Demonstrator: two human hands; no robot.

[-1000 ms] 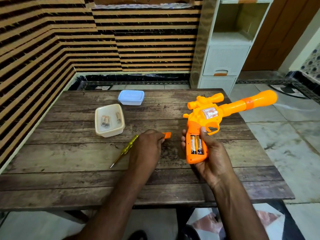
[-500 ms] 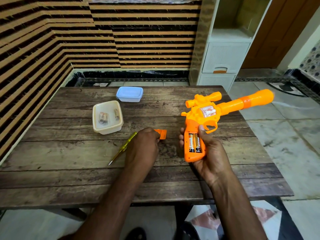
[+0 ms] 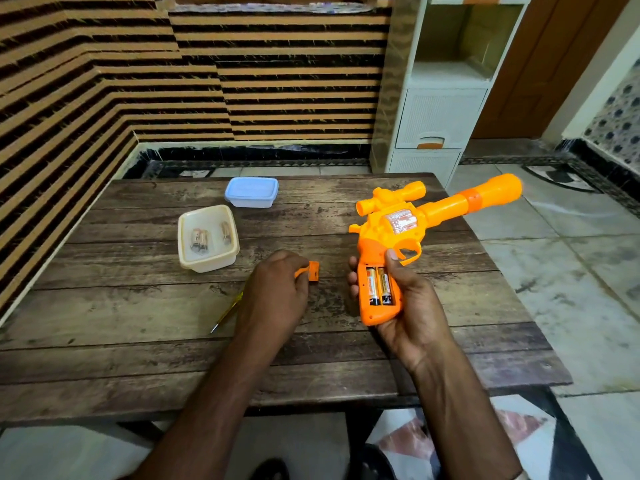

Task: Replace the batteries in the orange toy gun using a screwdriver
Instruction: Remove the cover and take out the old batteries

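The right hand [image 3: 412,306] gripped the orange toy gun [image 3: 391,237], batteries [image 3: 379,285] showing. The left hand [image 3: 277,289] pinched the small orange cover [image 3: 313,270] over the bench [image 3: 138,306].

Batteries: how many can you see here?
About 5. Two batteries sit side by side in the toy gun grip's open compartment. Roughly three more lie in the cream tub; its cloudy wall blurs them, so others may be hidden.

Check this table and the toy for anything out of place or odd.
Only the toy gun stands out: its grip compartment is open, two batteries exposed. The orange cover is off, at the left hand. Nothing looks spilled or broken.
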